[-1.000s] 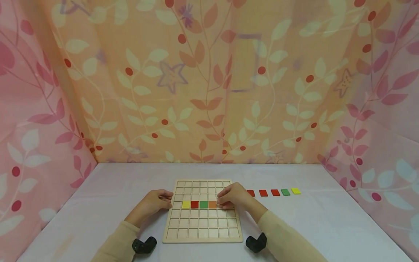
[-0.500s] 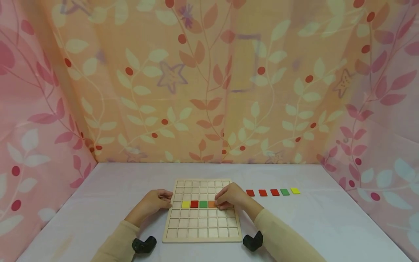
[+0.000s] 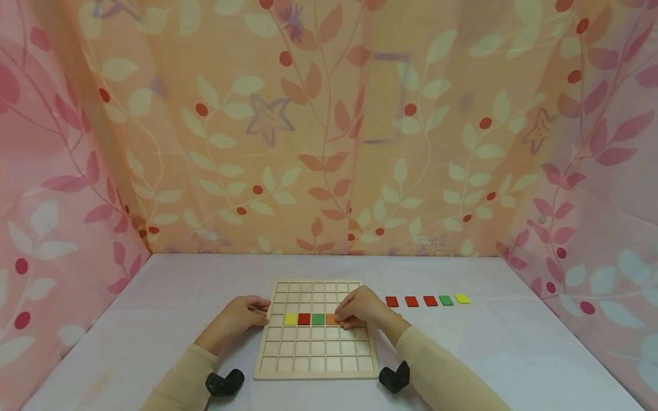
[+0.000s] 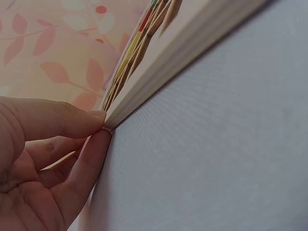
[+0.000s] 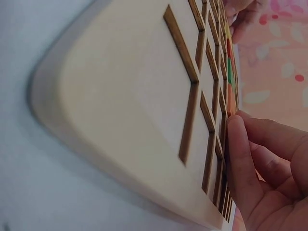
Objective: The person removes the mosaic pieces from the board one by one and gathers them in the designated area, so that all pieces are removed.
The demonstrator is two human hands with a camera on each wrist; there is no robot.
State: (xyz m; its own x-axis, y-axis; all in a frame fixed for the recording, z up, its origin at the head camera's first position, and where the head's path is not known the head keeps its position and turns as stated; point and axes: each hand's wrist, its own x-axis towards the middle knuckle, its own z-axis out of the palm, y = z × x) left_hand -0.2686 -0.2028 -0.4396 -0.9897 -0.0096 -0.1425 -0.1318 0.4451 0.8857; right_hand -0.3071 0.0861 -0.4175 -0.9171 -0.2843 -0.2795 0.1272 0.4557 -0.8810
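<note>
A wooden board [image 3: 316, 365] with a recessed grid lies flat on the table. One row of it holds a yellow tile [image 3: 291, 319], a red tile [image 3: 304, 319], a green tile [image 3: 318, 319] and an orange tile [image 3: 331, 319]. At the board's left edge, my left hand [image 3: 239, 317] pinches the rim between thumb and fingers, seen close in the left wrist view. My right hand [image 3: 362, 308] reaches over the board's right side; its thumb and index fingertip pinch at the right edge of the orange tile, partly covering it.
Right of the board, several loose tiles lie in a row, among them a red tile [image 3: 411, 301], a green tile [image 3: 446, 300] and a yellow tile [image 3: 462, 299]. Patterned cloth [image 3: 329, 142] hangs behind and at both sides. Black devices [image 3: 394, 378] sit by both wrists.
My right hand has shifted slightly left, its fingertips now overlapping the right part of the orange tile. My left hand keeps its place at the board's edge.
</note>
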